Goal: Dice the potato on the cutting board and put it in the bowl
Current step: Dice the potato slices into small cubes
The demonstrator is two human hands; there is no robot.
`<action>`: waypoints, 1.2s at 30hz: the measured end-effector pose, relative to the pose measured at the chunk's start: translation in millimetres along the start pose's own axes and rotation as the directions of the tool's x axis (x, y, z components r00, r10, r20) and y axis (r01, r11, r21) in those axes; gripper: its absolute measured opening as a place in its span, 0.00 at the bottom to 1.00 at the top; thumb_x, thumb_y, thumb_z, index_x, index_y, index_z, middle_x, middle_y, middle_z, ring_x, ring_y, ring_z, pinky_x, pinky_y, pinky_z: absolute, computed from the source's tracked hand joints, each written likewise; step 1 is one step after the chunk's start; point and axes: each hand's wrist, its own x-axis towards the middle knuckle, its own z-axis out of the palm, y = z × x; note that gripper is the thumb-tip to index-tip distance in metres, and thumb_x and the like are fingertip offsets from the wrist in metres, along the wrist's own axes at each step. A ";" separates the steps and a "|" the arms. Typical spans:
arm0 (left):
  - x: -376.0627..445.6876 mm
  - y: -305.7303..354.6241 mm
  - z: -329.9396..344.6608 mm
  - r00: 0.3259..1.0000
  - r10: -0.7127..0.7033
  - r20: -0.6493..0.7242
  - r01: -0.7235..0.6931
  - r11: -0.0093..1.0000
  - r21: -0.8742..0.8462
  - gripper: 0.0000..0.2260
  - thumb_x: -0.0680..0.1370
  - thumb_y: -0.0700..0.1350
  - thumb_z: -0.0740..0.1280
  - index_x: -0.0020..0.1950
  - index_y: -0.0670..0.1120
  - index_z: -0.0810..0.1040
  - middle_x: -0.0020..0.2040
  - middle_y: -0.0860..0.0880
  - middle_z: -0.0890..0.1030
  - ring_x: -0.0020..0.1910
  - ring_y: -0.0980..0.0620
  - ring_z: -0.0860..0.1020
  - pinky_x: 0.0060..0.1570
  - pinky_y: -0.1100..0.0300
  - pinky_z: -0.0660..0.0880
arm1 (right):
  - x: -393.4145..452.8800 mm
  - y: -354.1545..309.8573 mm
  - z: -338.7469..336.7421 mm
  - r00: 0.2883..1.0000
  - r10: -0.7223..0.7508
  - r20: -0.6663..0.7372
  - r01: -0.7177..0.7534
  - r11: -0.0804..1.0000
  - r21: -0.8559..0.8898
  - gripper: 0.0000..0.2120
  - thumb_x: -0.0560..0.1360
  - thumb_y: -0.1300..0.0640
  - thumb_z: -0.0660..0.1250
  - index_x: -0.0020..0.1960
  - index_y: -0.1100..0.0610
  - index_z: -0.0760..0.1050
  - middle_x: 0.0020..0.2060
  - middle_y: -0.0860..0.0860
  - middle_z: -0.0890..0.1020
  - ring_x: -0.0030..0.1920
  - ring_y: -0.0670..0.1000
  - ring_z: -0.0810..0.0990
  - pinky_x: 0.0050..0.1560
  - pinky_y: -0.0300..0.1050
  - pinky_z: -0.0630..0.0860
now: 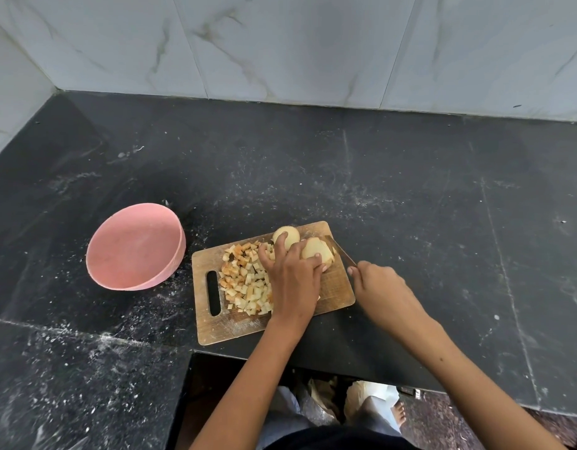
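— Starting with the hands: what was each one doing?

— The left hand (292,274) lay palm-down over the cutting board (332,287), fingers spread rather than curled. One fingertip rested on the far potato piece (288,236), and the thumb side pressed on the nearer potato piece (314,250), pinning it to the wood. The right hand (378,282) was closed around the handle of a knife (340,251), just off the board's right edge.

— And the blade?

— It angled up and to the left from that fist, its tip at the right side of the nearer piece, close beside the left thumb. Whether the edge had entered the flesh I could not tell.

— Where did the cut potato lie?

— A heap of diced potato (245,280) sat on the left half of the board, between the handle slot and the left hand, some cubes touching or hidden under the fingers. Several cubes looked orange-brown.

— The bowl?

— A pink bowl (99,254) stood on the dark counter (443,206) to the left of the board, apart from it and well clear of both hands. No dice showed inside it. Behind the counter rose a pale marbled wall (280,43).
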 end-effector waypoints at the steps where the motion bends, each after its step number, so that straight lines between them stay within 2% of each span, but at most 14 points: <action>1: 0.1 0.2 -0.1 1.000 0.003 -0.001 -0.003 1.000 -0.002 0.04 0.67 0.46 0.79 0.39 0.51 0.86 0.52 0.46 0.84 0.63 0.39 0.74 0.65 0.39 0.51 | 4.8 -2.4 4.9 1.000 -0.007 -0.001 0.007 1.000 0.001 0.15 0.83 0.49 0.49 0.46 0.56 0.69 0.43 0.55 0.78 0.45 0.57 0.78 0.44 0.49 0.74; 9: 0.4 -2.7 1.3 0.999 0.032 0.002 -0.032 0.999 -0.020 0.04 0.68 0.46 0.78 0.40 0.52 0.85 0.52 0.48 0.84 0.65 0.40 0.73 0.67 0.37 0.49 | 20.8 -15.8 21.8 1.000 0.000 -0.004 -0.001 0.996 -0.093 0.15 0.83 0.54 0.48 0.58 0.60 0.70 0.51 0.58 0.79 0.51 0.60 0.79 0.41 0.47 0.70; 16: 0.2 -2.8 2.3 1.000 0.016 0.019 -0.015 0.999 -0.032 0.04 0.68 0.47 0.77 0.41 0.53 0.85 0.52 0.49 0.84 0.67 0.41 0.71 0.67 0.32 0.53 | 16.5 -16.3 29.5 0.998 0.049 0.046 -0.041 0.987 -0.156 0.10 0.81 0.62 0.50 0.59 0.60 0.66 0.52 0.58 0.78 0.52 0.59 0.79 0.43 0.49 0.72; 20: -0.3 -3.0 4.2 1.000 0.007 0.014 -0.007 1.000 -0.030 0.03 0.69 0.47 0.77 0.40 0.53 0.85 0.52 0.49 0.84 0.67 0.42 0.71 0.68 0.32 0.53 | -5.4 3.0 33.2 0.995 0.061 0.085 -0.045 0.984 -0.174 0.06 0.81 0.61 0.51 0.55 0.58 0.65 0.49 0.57 0.78 0.49 0.58 0.79 0.41 0.49 0.72; 24: -0.3 -4.1 4.5 1.000 0.015 0.013 -0.014 0.999 -0.035 0.04 0.68 0.47 0.78 0.40 0.53 0.85 0.52 0.48 0.83 0.67 0.40 0.72 0.67 0.32 0.51 | -21.7 16.0 35.0 0.989 0.063 0.136 -0.043 0.989 -0.144 0.06 0.83 0.56 0.50 0.55 0.56 0.65 0.46 0.54 0.78 0.47 0.55 0.80 0.45 0.51 0.78; 28: -1.2 -4.1 3.1 0.999 0.044 0.020 -0.044 0.999 -0.011 0.05 0.68 0.45 0.78 0.42 0.52 0.85 0.54 0.47 0.83 0.68 0.39 0.71 0.67 0.33 0.48 | -30.9 19.7 22.0 0.997 0.015 0.073 -0.010 0.998 -0.060 0.14 0.83 0.49 0.48 0.50 0.56 0.68 0.42 0.54 0.78 0.42 0.55 0.78 0.44 0.51 0.76; 31: -3.0 -1.9 0.7 0.999 0.036 0.011 -0.036 0.999 -0.009 0.05 0.69 0.44 0.77 0.43 0.51 0.85 0.55 0.46 0.83 0.68 0.38 0.70 0.67 0.34 0.46 | -26.9 10.6 12.5 1.000 -0.022 -0.002 0.022 1.000 -0.004 0.15 0.83 0.49 0.48 0.47 0.57 0.67 0.39 0.53 0.76 0.39 0.55 0.75 0.40 0.49 0.73; 36: -2.9 -3.1 -2.9 0.999 0.012 -0.030 -0.013 1.000 -0.028 0.04 0.67 0.45 0.78 0.38 0.51 0.84 0.49 0.49 0.83 0.66 0.39 0.71 0.67 0.35 0.47 | 5.3 -8.8 15.1 0.999 -0.033 -0.023 0.032 0.999 -0.024 0.16 0.83 0.50 0.48 0.52 0.58 0.69 0.46 0.56 0.79 0.42 0.57 0.76 0.41 0.48 0.71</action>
